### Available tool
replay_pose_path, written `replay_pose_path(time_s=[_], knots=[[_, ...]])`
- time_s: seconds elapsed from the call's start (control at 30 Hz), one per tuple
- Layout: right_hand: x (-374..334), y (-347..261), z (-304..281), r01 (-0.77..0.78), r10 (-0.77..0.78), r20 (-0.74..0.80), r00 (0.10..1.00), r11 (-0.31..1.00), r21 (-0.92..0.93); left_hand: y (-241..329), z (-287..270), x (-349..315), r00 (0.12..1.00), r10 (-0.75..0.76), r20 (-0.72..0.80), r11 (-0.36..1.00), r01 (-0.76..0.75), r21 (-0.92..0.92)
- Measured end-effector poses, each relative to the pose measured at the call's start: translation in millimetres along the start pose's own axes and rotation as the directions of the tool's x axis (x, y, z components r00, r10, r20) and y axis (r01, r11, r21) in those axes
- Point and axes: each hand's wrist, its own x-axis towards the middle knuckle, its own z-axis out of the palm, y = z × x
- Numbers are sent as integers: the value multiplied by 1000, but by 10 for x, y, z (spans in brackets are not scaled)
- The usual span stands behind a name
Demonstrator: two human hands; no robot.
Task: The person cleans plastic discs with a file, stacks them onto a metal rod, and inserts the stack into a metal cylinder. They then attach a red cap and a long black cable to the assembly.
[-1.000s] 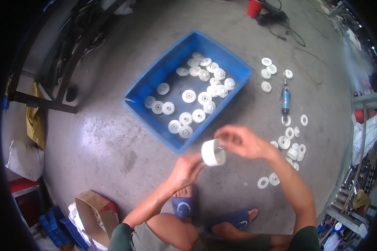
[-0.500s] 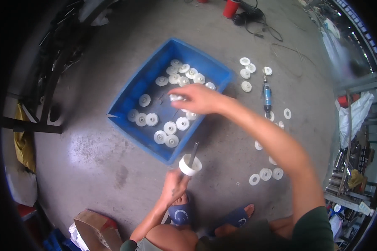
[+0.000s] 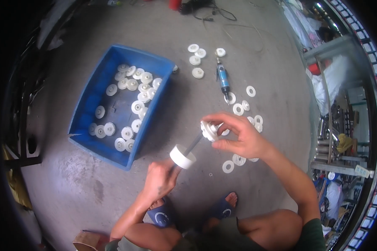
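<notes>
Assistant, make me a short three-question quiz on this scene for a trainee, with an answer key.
1. Multiple choice: which hand holds the white flanged disc? A) left B) right
2. True or false: the blue plastic bin stands to the left of the blue-bodied power tool.
3. Fill in the blank: several flat white rings lie on the ____.

Key: 1. B, the right hand. 2. True. 3. Floor.

The collar [image 3: 182, 157] is white, the rod [image 3: 194, 142] grey, the bin [image 3: 132, 56] blue.
</notes>
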Motion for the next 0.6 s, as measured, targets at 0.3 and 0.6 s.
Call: replay_pose_path(time_s=[0.3, 0.6], knots=[[-253, 328, 128, -217, 212, 63, 975, 865, 452, -72, 45, -48, 999, 51, 15, 999, -51, 0], [-576, 518, 430, -48, 213, -164, 963, 736, 675, -82, 172, 0, 998, 5, 61, 996, -10, 90]])
